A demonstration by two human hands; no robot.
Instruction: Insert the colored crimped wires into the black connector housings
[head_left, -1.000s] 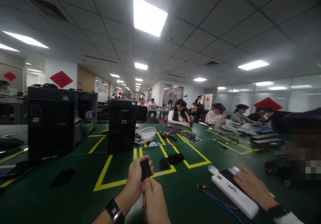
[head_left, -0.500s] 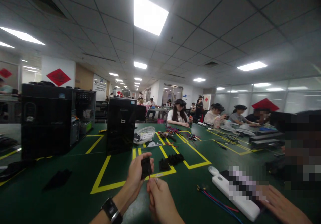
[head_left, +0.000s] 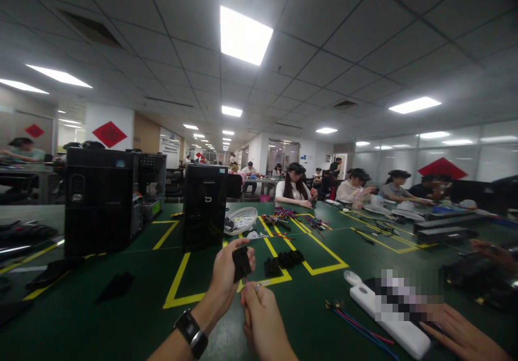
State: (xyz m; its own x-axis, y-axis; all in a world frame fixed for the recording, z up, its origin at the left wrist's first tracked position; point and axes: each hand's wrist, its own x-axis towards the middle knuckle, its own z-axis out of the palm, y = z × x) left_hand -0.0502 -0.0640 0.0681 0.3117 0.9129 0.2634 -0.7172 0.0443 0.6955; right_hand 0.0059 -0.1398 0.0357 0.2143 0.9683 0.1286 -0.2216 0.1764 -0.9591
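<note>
My left hand (head_left: 225, 274), with a watch on its wrist, is raised over the green table (head_left: 121, 323) and grips a small black plastic connector (head_left: 242, 264). Just below it my right hand (head_left: 261, 318) is closed in a pinch on a thin red wire (head_left: 245, 285) that runs up to the connector. More black connectors (head_left: 283, 264) lie on the table just beyond my hands, inside a yellow-taped rectangle.
Two black computer towers (head_left: 204, 204) (head_left: 97, 199) stand at the left. A white basket (head_left: 243, 218) sits behind. Loose coloured wires (head_left: 356, 323) and a white power strip (head_left: 388, 320) lie at the right under a co-worker's hand (head_left: 461, 336). Other people sit along the far side.
My right hand has dropped slightly away from the connector, drawing the red wire down. The co-worker's hand at the right slid back toward the near edge. The view has shifted a little.
</note>
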